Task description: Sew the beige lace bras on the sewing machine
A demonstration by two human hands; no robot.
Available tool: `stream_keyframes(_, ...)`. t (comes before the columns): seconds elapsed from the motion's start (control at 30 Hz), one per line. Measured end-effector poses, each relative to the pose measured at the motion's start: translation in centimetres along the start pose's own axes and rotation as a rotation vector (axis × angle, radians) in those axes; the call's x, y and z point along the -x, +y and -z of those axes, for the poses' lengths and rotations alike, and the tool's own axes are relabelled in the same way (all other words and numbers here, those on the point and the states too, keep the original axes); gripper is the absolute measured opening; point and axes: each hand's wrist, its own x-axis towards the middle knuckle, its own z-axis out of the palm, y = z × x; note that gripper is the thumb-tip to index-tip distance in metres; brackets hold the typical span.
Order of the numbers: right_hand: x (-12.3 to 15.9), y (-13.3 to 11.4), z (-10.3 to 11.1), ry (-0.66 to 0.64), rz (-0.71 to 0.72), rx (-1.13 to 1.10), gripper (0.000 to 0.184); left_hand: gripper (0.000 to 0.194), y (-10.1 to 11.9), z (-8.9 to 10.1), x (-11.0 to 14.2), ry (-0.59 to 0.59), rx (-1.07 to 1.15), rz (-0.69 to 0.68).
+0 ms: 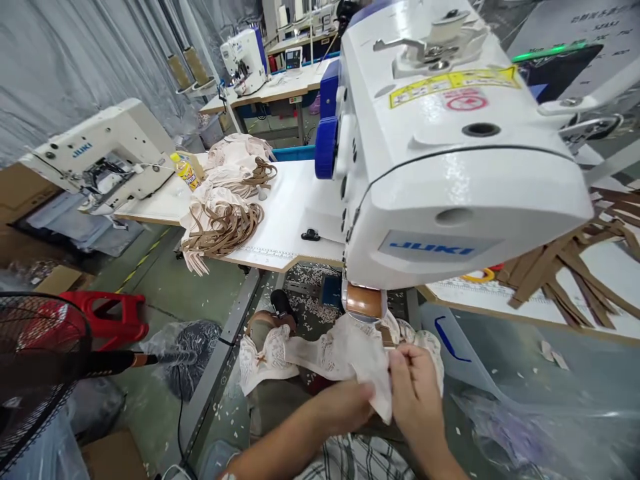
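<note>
A pale pink lace bra (pixel 273 350) with a small brown bow lies across my lap, under the head of a white sewing machine (pixel 450 200). My left hand (pixel 345 405) is closed on the bra's light fabric, its fingertips partly hidden behind the cloth. With thumb and fingers pinched, my right hand (pixel 415 377) grips the edge of the same bra just below the machine's brown-and-silver front end (pixel 363 302). The needle area is hidden from this angle.
Bras with brown straps (pixel 225 227) are piled on the white table (pixel 285 193) at left, near a yellow bottle (pixel 186 171). Brown strips (pixel 565 267) hang over the right table edge. A black fan (pixel 40 373) and a red stool (pixel 107 317) stand at left.
</note>
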Motion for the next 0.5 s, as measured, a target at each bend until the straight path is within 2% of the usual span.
stream_keyframes(0.07,1.3,-0.1,-1.3,0.005,0.025,-0.012,0.035,0.068,0.0,-1.0,-0.6,0.167,0.134,-0.123)
stream_keyframes(0.17,2.2,0.4,-2.3,0.003,0.048,-0.044,0.034,0.056,0.5,-1.8,-1.2,0.43,0.266,-0.214)
stream_keyframes(0.27,2.1,0.7,-1.7,-0.092,0.06,-0.023,0.028,0.053,1.2,-1.3,-1.1,0.558,0.239,-0.24)
stream_keyframes(0.33,1.4,0.5,-0.5,-0.11,0.187,0.076,0.023,0.044,2.1,-0.6,-0.5,0.548,0.118,-0.235)
stream_keyframes(0.4,0.3,-0.2,1.0,-0.106,0.376,0.19,0.023,0.029,3.4,0.0,0.4,0.42,-0.082,-0.166)
stream_keyframes(0.43,-0.3,-0.7,1.9,-0.154,0.449,0.227,0.024,0.025,4.0,0.2,0.8,0.332,-0.184,-0.122)
stream_keyframes(0.5,-1.5,-1.6,3.7,-0.426,0.478,0.259,0.021,0.021,5.1,0.2,1.4,0.201,-0.325,-0.054)
